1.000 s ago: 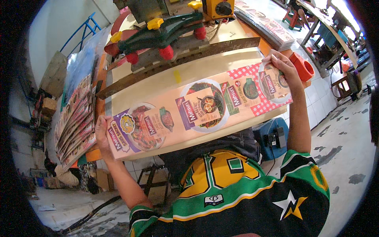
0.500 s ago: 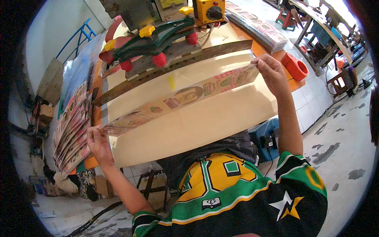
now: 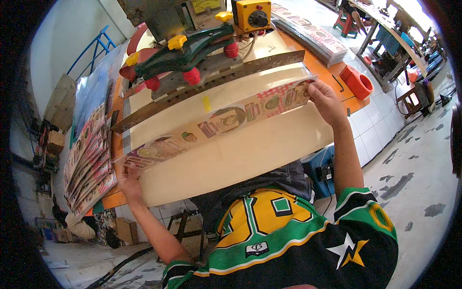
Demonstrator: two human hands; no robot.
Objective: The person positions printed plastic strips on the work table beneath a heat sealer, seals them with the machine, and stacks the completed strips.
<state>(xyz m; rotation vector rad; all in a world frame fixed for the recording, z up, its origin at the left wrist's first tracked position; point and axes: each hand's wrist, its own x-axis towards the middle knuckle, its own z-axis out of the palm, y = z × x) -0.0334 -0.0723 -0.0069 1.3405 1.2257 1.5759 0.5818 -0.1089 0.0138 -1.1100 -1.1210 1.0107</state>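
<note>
The person holds a long printed strip [image 3: 216, 123] by its two ends, stretched across a cream worktable [image 3: 231, 154]. The strip runs from about 8 o'clock up to about 2 o'clock in the view, tilted so its printed face (food pictures and a red checked patch) is seen at a shallow angle. Its far edge lies near a long metal bar [image 3: 211, 84] that crosses the table in the same direction.

The left hand [image 3: 127, 176] is at 8 o'clock, closed on the strip's lower left end, thumb on top; the fingers beneath are hidden. The right hand [image 3: 327, 98] is at 2 o'clock, fingers curled and pinching the strip's upper right end.

Beyond the bar, at 12 o'clock, stands a green press [image 3: 187, 53] with red and yellow knobs, and a yellow box [image 3: 252, 14] with a black dial is just beside it at 1 o'clock. At 9 o'clock, left of the table, a stack of printed sheets [image 3: 89, 164] lies fanned on an orange surface. At 2 o'clock, past the right hand, an orange cup [image 3: 357, 82] sits on the orange edge, well apart from the strip. More printed strips [image 3: 308, 33] are piled at 1 o'clock.
</note>
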